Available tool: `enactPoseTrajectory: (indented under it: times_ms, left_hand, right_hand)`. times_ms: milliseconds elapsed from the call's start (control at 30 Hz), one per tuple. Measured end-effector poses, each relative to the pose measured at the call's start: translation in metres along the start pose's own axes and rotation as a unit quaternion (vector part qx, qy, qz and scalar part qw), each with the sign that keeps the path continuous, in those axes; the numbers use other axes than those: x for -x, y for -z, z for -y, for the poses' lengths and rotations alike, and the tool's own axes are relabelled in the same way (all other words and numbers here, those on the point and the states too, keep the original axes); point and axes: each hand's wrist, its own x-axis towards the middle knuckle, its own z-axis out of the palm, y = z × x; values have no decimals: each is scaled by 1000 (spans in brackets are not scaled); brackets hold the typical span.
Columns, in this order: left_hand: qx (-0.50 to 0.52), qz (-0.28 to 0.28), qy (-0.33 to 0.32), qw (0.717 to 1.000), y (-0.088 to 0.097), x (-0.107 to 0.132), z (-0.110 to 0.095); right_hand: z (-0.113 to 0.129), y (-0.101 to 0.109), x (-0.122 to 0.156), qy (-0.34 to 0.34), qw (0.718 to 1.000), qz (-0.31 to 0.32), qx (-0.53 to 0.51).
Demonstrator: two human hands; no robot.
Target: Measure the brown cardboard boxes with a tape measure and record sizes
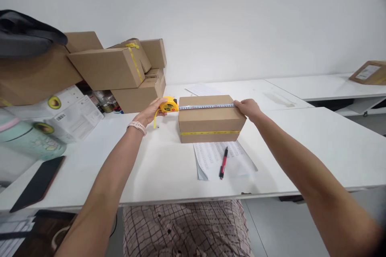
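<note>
A closed brown cardboard box (211, 116) with a strip of yellow tape along its front side rests on the white table. My left hand (152, 110) is closed around a yellow tape measure (169, 105), just off the box's left edge. Its blade (206, 107) is drawn out straight across the box top. At the right edge of the box, my right hand (247, 108) pinches the blade's end against the cardboard. A yellow strap dangles from the tape measure's case.
Printed sheets (208, 160) lie partly under the box, with a red and black pen (223, 163) on them. Stacked cartons (105, 68), a mint green bottle (30, 136) and a dark flat device (39, 182) are on the left. Another carton (369, 72) sits far right.
</note>
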Motion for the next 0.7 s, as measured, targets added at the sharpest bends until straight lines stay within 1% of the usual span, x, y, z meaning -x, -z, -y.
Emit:
enactPoseTrajectory:
  times_ms: [33, 100, 133, 167, 200, 233, 267, 333, 367, 400, 467, 533, 633, 700]
  left_hand:
    - [-4, 9, -7, 1000, -1, 8, -5]
    - [-4, 59, -20, 998, -9, 31, -13]
    - [5, 97, -28, 995, -17, 47, -14]
    - [20, 147, -24, 989, -28, 64, -13]
    - [42, 186, -15, 981, -43, 82, -8]
    - [71, 223, 7, 972, -59, 100, -1]
    - [104, 258, 38, 960, -77, 118, 9]
    - [172, 298, 102, 933, -112, 147, 30]
    - [207, 296, 121, 924, -128, 157, 40]
    - [231, 285, 134, 921, -141, 165, 48]
    - [270, 261, 136, 917, -159, 171, 57]
    - [301, 244, 130, 913, -168, 171, 57]
    - [334, 228, 131, 905, -171, 168, 50]
    - [344, 217, 135, 904, -173, 170, 44]
  right_hand:
    - [4, 3, -1, 16, 1000, -17, 4]
    - [16, 7, -5, 57, 997, -53, -27]
    - [23, 8, -6, 81, 993, -70, -56]
    - [31, 7, -7, 104, 987, -80, -89]
    - [40, 4, -8, 126, 982, -77, -117]
    - [48, -1, -8, 148, 978, -58, -133]
    - [56, -6, -7, 171, 976, -24, -135]
    - [70, -18, -3, 193, 974, 59, -102]
    - [75, -23, 1, 191, 974, 92, -79]
    - [79, -27, 5, 185, 975, 111, -59]
    - [81, -31, 16, 174, 977, 115, -44]
    - [79, -31, 27, 191, 975, 103, -55]
    - [75, -29, 40, 217, 971, 90, -52]
    - [72, -29, 46, 221, 971, 87, -42]
